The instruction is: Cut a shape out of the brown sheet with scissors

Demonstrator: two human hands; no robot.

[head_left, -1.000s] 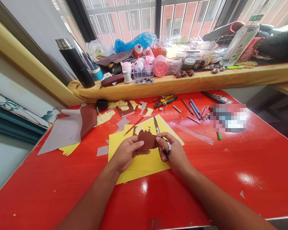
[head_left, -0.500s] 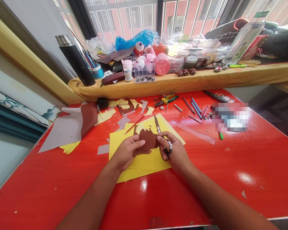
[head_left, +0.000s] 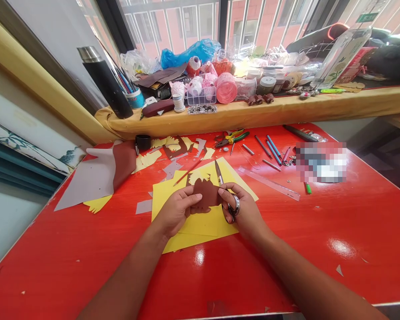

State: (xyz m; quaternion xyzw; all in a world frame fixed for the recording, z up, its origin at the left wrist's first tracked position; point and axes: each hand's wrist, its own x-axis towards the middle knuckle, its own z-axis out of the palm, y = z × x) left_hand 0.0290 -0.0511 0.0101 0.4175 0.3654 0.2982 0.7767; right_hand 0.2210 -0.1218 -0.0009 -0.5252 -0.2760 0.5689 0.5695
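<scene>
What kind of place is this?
Likely a handicraft workspace by a window: a red table scattered with paper offcuts, a brown cutout, scissors and pliers, below a ledge crowded with craft supplies.

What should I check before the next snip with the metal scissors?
Left hand holding the wavy brown cut-out sheet: ok.
Right hand with its fingers through the handles of the metal scissors: ok.
Blade tips pointing away from both hands: ok.
Blades sharp enough: cannot tell.
Flat yellow paper sheets lying under the hands, not tangled with the blades: ok.
</scene>
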